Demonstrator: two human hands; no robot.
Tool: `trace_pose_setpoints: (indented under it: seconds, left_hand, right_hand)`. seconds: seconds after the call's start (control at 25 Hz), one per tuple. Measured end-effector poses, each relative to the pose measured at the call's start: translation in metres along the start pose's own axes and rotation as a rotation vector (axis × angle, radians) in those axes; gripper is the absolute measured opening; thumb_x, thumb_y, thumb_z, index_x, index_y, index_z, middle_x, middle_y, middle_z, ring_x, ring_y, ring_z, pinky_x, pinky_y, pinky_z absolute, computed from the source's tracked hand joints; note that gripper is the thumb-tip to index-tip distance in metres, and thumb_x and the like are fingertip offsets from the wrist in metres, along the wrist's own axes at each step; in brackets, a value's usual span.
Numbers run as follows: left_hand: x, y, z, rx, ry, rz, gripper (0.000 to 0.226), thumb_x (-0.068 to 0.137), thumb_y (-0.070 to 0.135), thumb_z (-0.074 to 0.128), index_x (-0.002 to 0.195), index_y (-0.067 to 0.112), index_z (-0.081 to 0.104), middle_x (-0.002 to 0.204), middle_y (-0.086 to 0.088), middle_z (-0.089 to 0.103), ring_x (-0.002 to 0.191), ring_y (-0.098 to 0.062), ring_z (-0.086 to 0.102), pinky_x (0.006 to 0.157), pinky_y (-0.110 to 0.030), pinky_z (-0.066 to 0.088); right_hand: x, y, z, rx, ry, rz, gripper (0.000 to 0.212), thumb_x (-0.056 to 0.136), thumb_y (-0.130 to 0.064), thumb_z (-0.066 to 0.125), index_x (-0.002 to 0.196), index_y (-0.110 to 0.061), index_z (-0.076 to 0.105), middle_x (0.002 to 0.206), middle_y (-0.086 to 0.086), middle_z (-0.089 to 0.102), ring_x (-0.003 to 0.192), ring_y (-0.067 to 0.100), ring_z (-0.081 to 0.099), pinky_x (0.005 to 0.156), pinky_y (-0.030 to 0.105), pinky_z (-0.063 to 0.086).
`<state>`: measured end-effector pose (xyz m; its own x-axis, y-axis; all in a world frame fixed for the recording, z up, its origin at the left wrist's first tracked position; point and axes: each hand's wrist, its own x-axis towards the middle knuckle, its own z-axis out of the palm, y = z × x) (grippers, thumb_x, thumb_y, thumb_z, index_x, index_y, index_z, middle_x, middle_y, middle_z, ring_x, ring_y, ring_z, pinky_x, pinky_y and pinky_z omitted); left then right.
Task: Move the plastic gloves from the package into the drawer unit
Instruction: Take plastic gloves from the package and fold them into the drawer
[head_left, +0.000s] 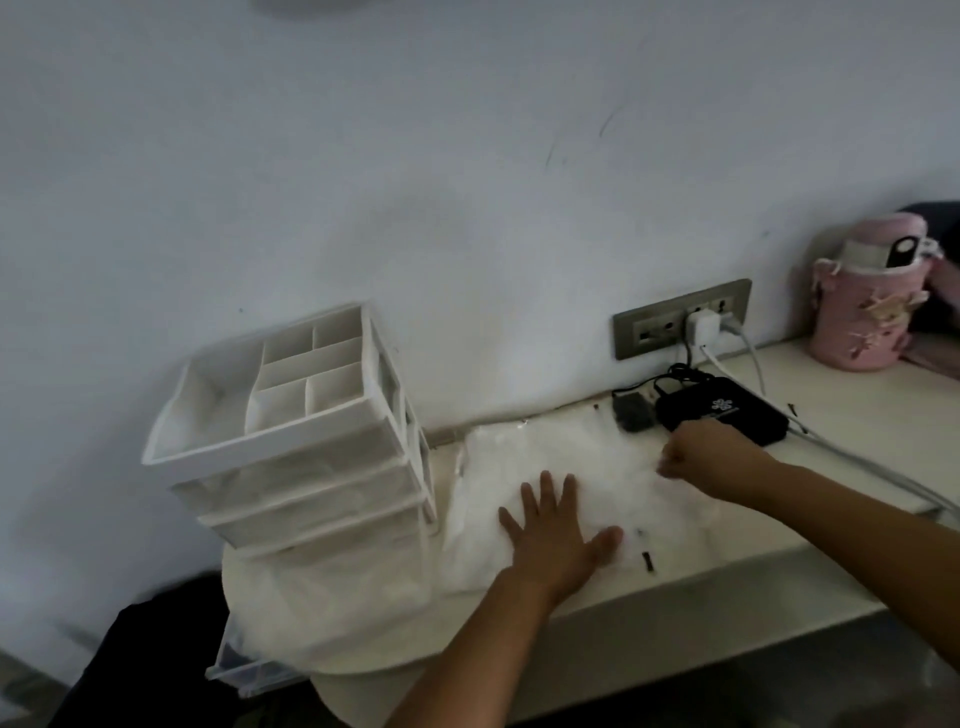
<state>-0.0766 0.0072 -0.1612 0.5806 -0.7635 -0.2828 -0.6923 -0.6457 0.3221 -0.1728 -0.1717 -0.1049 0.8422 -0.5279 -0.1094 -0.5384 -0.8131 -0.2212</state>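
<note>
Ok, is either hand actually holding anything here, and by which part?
The right hand seems to pinch the plastic glove package at its far right edge; the left hand only presses flat on it, no grip.

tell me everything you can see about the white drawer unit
The drawer unit is white plastic and stands upright against the wall on a round white surface left of the desk. Its open top is split by dividers into one large compartment and several small ones. Below are stacked drawers with cloudy translucent fronts, apparently pushed in. The package lies just right of its foot. The left hand and right hand are on the package, not the unit.
</note>
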Motion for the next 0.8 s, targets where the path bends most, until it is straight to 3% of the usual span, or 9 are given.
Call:
trace_pose_setpoints:
  seconds: [0.12, 0.2, 0.28, 0.36, 0.44, 0.48, 0.6, 0.68, 0.8]
  left_hand:
    - [0.001, 0.002, 0.008, 0.015, 0.037, -0.019, 0.087, 0.087, 0.073, 0.026, 0.152, 0.027, -0.008, 0.158, -0.004, -0.020, 0.144, -0.027, -0.021, 0.111, -0.055, -0.016]
    - [0.003, 0.002, 0.010, -0.016, 0.051, -0.014, 0.111, 0.061, 0.091, 0.005, 0.152, 0.029, -0.007, 0.159, -0.003, -0.019, 0.145, -0.027, -0.021, 0.110, -0.055, -0.016]
    - [0.006, -0.001, 0.013, -0.028, 0.066, -0.003, 0.132, 0.037, 0.094, -0.013, 0.152, 0.029, -0.007, 0.159, -0.003, -0.018, 0.145, -0.027, -0.020, 0.110, -0.055, -0.016]
    - [0.009, -0.002, 0.013, -0.018, 0.077, 0.002, 0.139, 0.031, 0.095, -0.016, 0.152, 0.029, -0.006, 0.159, -0.003, -0.018, 0.145, -0.028, -0.019, 0.111, -0.056, -0.014]
    - [0.009, 0.001, 0.008, -0.025, 0.049, -0.011, 0.132, 0.040, 0.097, -0.007, 0.153, 0.029, -0.003, 0.160, -0.004, -0.016, 0.146, -0.028, -0.017, 0.111, -0.057, -0.013]
    - [0.009, 0.003, 0.005, -0.029, 0.023, -0.030, 0.119, 0.055, 0.096, 0.006, 0.153, 0.028, -0.001, 0.160, -0.004, -0.014, 0.146, -0.028, -0.016, 0.112, -0.057, -0.012]
    - [0.010, 0.004, -0.003, -0.032, -0.010, -0.071, 0.083, 0.089, 0.068, 0.038, 0.153, 0.026, 0.007, 0.161, -0.005, -0.007, 0.147, -0.028, -0.009, 0.114, -0.054, -0.008]
    - [0.008, 0.012, -0.013, -0.235, 0.073, -0.029, 0.081, 0.087, 0.070, 0.038, 0.151, 0.022, 0.021, 0.160, -0.005, 0.012, 0.147, -0.023, 0.007, 0.117, -0.044, 0.002]
    - [0.001, 0.032, -0.036, -0.970, 0.147, 0.024, 0.097, 0.073, 0.083, 0.039, 0.144, 0.018, 0.038, 0.150, -0.001, 0.038, 0.137, -0.014, 0.035, 0.111, -0.028, 0.024]
  right_hand:
    - [-0.005, 0.008, -0.022, 0.119, 0.057, 0.037, 0.025, 0.090, -0.024, 0.062, 0.068, -0.013, 0.062, 0.070, 0.001, 0.058, 0.065, 0.013, 0.054, 0.062, 0.022, 0.038]
    - [-0.009, 0.011, -0.036, 0.186, 0.088, 0.098, 0.031, 0.088, -0.021, 0.061, 0.058, -0.013, 0.059, 0.063, 0.001, 0.057, 0.059, 0.012, 0.053, 0.053, 0.021, 0.036]
    - [-0.012, 0.015, -0.046, 0.257, 0.105, 0.141, 0.026, 0.086, -0.018, 0.060, 0.063, -0.009, 0.065, 0.066, 0.005, 0.061, 0.062, 0.015, 0.055, 0.052, 0.020, 0.037]
    - [-0.016, 0.019, -0.051, 0.346, 0.129, 0.157, 0.022, 0.087, -0.015, 0.059, 0.070, -0.007, 0.070, 0.071, 0.008, 0.064, 0.064, 0.015, 0.056, 0.052, 0.019, 0.037]
    - [-0.020, 0.020, -0.055, 0.431, 0.216, 0.164, 0.028, 0.089, -0.014, 0.056, 0.063, -0.012, 0.065, 0.066, 0.006, 0.062, 0.060, 0.013, 0.053, 0.051, 0.019, 0.035]
    - [-0.021, 0.020, -0.057, 0.516, 0.283, 0.171, 0.032, 0.090, -0.014, 0.055, 0.059, -0.015, 0.061, 0.062, 0.005, 0.058, 0.056, 0.013, 0.050, 0.050, 0.021, 0.033]
    - [-0.023, 0.015, -0.066, 1.182, 0.332, 0.188, 0.019, 0.093, -0.010, 0.049, 0.079, -0.009, 0.062, 0.081, 0.013, 0.060, 0.062, 0.015, 0.053, 0.056, 0.023, 0.042]
    - [-0.024, 0.011, -0.072, 1.548, 0.229, 0.155, 0.016, 0.095, -0.010, 0.046, 0.100, -0.002, 0.060, 0.100, 0.019, 0.062, 0.078, 0.019, 0.061, 0.061, 0.025, 0.051]
    - [-0.032, 0.001, -0.077, 1.871, -0.016, 0.051, 0.035, 0.098, -0.016, 0.041, 0.118, 0.012, 0.049, 0.109, 0.027, 0.065, 0.094, 0.031, 0.068, 0.065, 0.034, 0.058]
